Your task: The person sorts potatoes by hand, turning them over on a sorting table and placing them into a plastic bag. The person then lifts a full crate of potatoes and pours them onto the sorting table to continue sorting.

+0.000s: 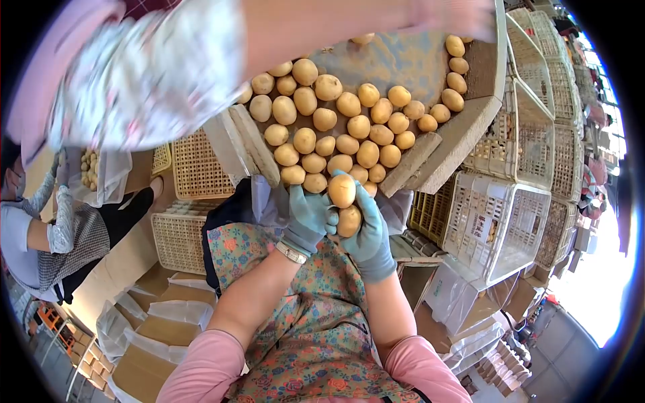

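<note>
Two round tan potatoes, an upper one and a lower one, are held one above the other between my gloved hands. My right hand, in a blue-grey glove, wraps round their right side. Against their left edge sits my left hand, gloved alike, its fingers curled; whether they grip anything is hidden. Just beyond my hands, many loose potatoes lie on a sorting table with raised board sides.
Another person's blurred arm reaches across the table from the left. Stacked plastic crates stand at right, and another crate at left. Lined cardboard boxes are lower left. A co-worker bends beside a lined container of potatoes.
</note>
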Available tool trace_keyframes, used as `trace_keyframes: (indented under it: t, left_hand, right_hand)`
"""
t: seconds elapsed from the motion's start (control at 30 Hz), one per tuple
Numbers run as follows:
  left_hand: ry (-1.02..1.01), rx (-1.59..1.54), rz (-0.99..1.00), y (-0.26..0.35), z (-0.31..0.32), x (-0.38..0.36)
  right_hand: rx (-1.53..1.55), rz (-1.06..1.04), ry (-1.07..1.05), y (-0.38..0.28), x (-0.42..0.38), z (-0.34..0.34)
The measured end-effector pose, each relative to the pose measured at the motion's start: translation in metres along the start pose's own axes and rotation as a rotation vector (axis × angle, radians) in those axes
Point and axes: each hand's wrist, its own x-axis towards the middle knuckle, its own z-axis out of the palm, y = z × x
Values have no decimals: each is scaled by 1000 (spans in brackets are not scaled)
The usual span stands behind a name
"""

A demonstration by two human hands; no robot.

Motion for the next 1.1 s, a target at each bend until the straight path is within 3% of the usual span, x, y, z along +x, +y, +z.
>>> trace_keyframes:
  t: [0.03, 0.17, 0.23, 0.27, 0.33, 0.37, 0.4, 0.47, 0.5, 0.6, 0.83, 0.9, 0.93, 1.0, 1.03, 1.1]
  left_hand:
    - [93, -40, -5, 0, -1, 2]
    - [154, -77, 21, 0, -14, 4]
    - [-138, -2, -120, 5, -23, -1]
    - [-136, -2, -122, 3, -22, 0]
    - [-164, -88, 41, -1, 0, 6]
    - [-302, -95, 78, -3, -9, 7]
    - [-302, -91, 82, -4, -1, 7]
    - [-54, -224, 195, -9, 22, 8]
    - [4, -143, 240, -10, 22, 7]
    - [-128, -161, 156, -9, 21, 4]
    - [-63, -204, 153, -11, 13, 3]
    - [-307, -543, 91, -12, 6, 8]
    - [-307, -543, 89, -12, 7, 6]
    - [-42, 494, 406, -13, 10, -2]
    - [-46, 495, 402, -10, 3, -9]
    - [121, 1138, 446, -6, -14, -19]
  right_hand:
    - [8, -3, 4, 2, -3, -1]
    - [-141, -72, 18, 2, -3, -3]
    - [626, 206, -151, -31, -10, 12]
    - [627, 206, -150, -34, -12, 13]
    - [416, 38, -193, -36, -15, 14]
    - [315, 14, -137, -37, -19, 16]
    - [317, 15, -143, -34, -18, 16]
    - [-181, -158, -6, -28, -15, 15]
    - [-283, -212, 17, -30, -16, 16]
    - [-447, -263, 14, -34, -19, 17]
    - [-212, -135, 27, -35, -24, 21]
    - [-94, -71, 7, -33, -25, 20]
    - [-93, -72, 9, -34, -25, 20]
    - [81, -19, -52, -35, -26, 20]
    - [82, -24, -48, -34, -26, 20]
    - [249, 22, -179, -32, -23, 18]
